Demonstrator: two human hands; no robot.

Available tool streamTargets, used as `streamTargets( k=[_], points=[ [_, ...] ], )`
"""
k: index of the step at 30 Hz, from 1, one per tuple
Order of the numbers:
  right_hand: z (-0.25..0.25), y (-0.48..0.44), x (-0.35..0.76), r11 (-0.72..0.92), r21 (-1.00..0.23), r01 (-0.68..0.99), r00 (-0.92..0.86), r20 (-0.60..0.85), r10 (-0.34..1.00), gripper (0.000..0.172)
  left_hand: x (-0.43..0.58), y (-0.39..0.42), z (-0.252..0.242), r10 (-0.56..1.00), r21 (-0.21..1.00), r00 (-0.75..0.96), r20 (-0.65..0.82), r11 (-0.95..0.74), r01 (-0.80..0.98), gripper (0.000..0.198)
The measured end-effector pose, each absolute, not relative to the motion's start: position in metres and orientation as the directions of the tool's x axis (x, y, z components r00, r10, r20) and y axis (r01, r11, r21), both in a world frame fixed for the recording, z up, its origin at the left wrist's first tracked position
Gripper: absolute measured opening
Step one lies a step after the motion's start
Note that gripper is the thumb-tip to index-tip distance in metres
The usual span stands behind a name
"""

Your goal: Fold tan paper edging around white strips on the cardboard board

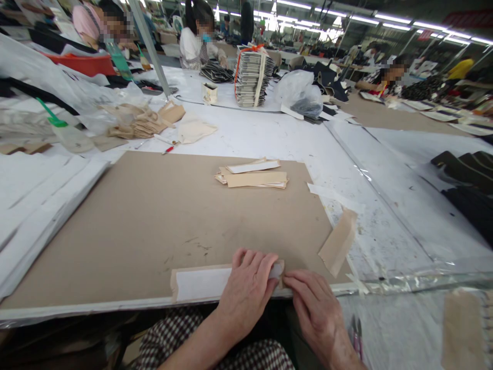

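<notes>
Most of the view is taken up by a broad white-topped desk (281, 141), its surface smooth but spotted with small marks. Across its near part a large, flat, dull brown board (127, 221) is laid, matt and lightly scuffed. At the left, a thick stack of long white sheets (42, 205) is piled up, its edges showing in layers.

Now to the front edge of the board, where the work is centred: a long narrow strip with a white face and a beige border (200, 284) is laid out lengthwise, its left end slightly puckered. The step in hand is judged to be the working of its right end, perhaps a fold or a smoothing down. By the same judgement, firm holding from one side and careful fingertip pressure from the other are called for next.

Farther back, a loose pile of beige and white strips (256, 179) is heaped, flat and thin, with ragged ends.

And the hands! By the left hand (248, 280) the strip is covered, its fingers bunched together and curved over. By the right hand (318, 303) the strip's right end is touched, fingers drawn together; whether anything is pinched underneath cannot be told. Smallest of all, a slim red-handled tool (168, 150) is left beyond the board.
</notes>
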State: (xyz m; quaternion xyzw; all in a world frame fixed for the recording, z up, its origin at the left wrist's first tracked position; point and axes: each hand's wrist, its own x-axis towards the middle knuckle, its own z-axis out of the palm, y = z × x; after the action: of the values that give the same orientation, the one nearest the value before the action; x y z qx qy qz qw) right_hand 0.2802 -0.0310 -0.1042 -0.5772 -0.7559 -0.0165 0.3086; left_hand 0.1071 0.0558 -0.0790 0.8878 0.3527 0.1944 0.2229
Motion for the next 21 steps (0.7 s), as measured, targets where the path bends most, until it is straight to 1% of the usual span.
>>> streamTargets(
  k=[1, 3, 5, 7, 12, 21],
  points=[
    [-0.1038, -0.0309, 0.2805, 0.332, -0.321, 0.887, -0.142, 0.493, 0.858, 0.035, 0.1073, 0.0562, -0.0789, 0.713, 0.533, 0.675, 0.188, -0.651, 0.540, 0.033],
    [-0.1026, -0.0301, 0.2802, 0.329, -0.263, 0.907, -0.168, 0.490, 0.855, 0.036, 0.1074, 0.0567, -0.0789, 0.714, 0.534, 0.675, 0.187, -0.650, 0.540, 0.033],
    [-0.1011, -0.0288, 0.2793, 0.324, -0.194, 0.926, -0.205, 0.463, 0.862, 0.036, 0.1072, 0.0568, -0.0793, 0.713, 0.536, 0.675, 0.189, -0.651, 0.538, 0.031],
    [-0.0998, -0.0274, 0.2781, 0.317, -0.153, 0.936, -0.223, 0.439, 0.870, 0.035, 0.1069, 0.0565, -0.0800, 0.711, 0.536, 0.676, 0.195, -0.655, 0.533, 0.030],
    [-0.0994, -0.0262, 0.2766, 0.284, -0.162, 0.945, -0.195, 0.415, 0.889, 0.034, 0.1068, 0.0561, -0.0812, 0.709, 0.528, 0.676, 0.200, -0.659, 0.535, 0.030],
    [-0.0976, -0.0263, 0.2728, 0.256, -0.159, 0.953, -0.171, 0.415, 0.894, 0.035, 0.1060, 0.0566, -0.0805, 0.707, 0.536, 0.680, 0.194, -0.657, 0.530, 0.030]
  ],
)
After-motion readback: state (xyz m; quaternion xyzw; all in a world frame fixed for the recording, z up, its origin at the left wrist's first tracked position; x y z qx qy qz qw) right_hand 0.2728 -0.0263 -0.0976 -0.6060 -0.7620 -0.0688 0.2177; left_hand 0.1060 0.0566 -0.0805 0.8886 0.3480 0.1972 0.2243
